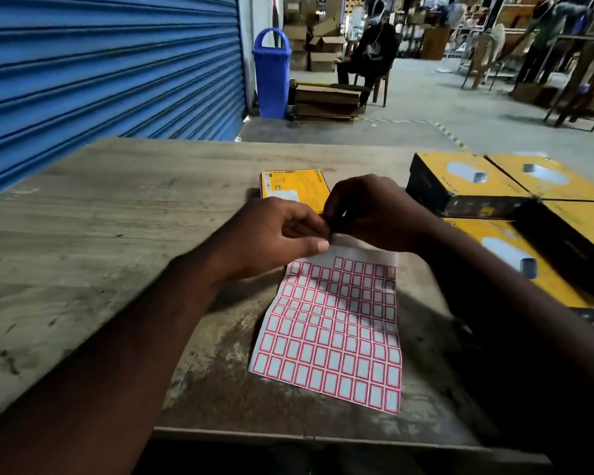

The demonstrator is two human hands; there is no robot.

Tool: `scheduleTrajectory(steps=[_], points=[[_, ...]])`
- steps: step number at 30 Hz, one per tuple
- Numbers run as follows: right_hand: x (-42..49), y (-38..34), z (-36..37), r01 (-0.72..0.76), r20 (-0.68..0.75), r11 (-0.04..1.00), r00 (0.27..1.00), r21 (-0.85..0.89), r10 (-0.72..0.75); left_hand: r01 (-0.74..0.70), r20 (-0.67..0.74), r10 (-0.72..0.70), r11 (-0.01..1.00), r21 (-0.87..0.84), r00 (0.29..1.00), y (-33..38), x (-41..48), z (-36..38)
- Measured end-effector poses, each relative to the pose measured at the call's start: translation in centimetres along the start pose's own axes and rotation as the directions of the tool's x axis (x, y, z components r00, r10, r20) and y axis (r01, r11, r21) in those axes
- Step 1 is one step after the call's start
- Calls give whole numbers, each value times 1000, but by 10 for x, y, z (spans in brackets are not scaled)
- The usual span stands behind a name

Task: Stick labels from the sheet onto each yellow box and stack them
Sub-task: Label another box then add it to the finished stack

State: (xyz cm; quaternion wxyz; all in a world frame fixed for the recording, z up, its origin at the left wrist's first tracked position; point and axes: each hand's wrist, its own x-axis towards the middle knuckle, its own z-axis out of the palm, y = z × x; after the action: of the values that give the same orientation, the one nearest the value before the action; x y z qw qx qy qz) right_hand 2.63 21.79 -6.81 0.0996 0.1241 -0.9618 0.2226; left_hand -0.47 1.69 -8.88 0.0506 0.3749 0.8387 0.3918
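A label sheet (333, 330) with rows of red-bordered stickers lies on the wooden table (117, 214) in front of me. My left hand (275, 234) presses its thumb on the sheet's far edge with its fingers curled. My right hand (371, 214) meets it there, fingertips pinching at the sheet's top edge; what they hold is hidden. Just beyond my hands lies a flat yellow box (294, 186), partly covered by them. Several yellow and black boxes (477, 183) sit at the right, side by side.
A blue roller shutter (100, 63) stands to the left beyond the table. Behind the table are a blue bin (271, 73), flattened cardboard (326, 101), a seated person (371, 60) on a chair, and other people and racks far right.
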Motion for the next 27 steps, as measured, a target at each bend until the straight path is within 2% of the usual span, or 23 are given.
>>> scheduleTrajectory(steps=[3, 6, 9, 15, 17, 20, 23, 27], points=[[1, 7, -2, -64, 202, 997, 978, 45, 53, 5, 41, -7, 999, 39, 999, -1, 0, 3], [-2, 13, -10, -168, 395, 981, 911, 98, 116, 10, 40, -13, 997, 78, 999, -5, 0, 5], [-6, 11, -13, -103, 478, 994, 875, 30, 76, 33, 49, -37, 996, 78, 998, -4, 0, 4], [0, 16, -6, -144, 297, 946, 953, 290, 55, 207, 65, -200, 970, -130, 978, -2, 1, -5], [0, 15, -7, -134, 262, 946, 963, 296, 54, 262, 43, -259, 944, -200, 965, -2, 3, -8], [-2, 8, -3, -121, 201, 972, 976, 201, 80, 305, 15, -309, 927, -220, 951, -4, 3, -14], [-3, -5, 3, -23, 83, 998, 996, 53, 18, 312, 18, -316, 925, -217, 949, -7, 4, -15], [-1, -16, 10, 80, 54, 989, 996, -126, -74, 356, 32, -370, 862, -362, 929, -11, 5, -13]])
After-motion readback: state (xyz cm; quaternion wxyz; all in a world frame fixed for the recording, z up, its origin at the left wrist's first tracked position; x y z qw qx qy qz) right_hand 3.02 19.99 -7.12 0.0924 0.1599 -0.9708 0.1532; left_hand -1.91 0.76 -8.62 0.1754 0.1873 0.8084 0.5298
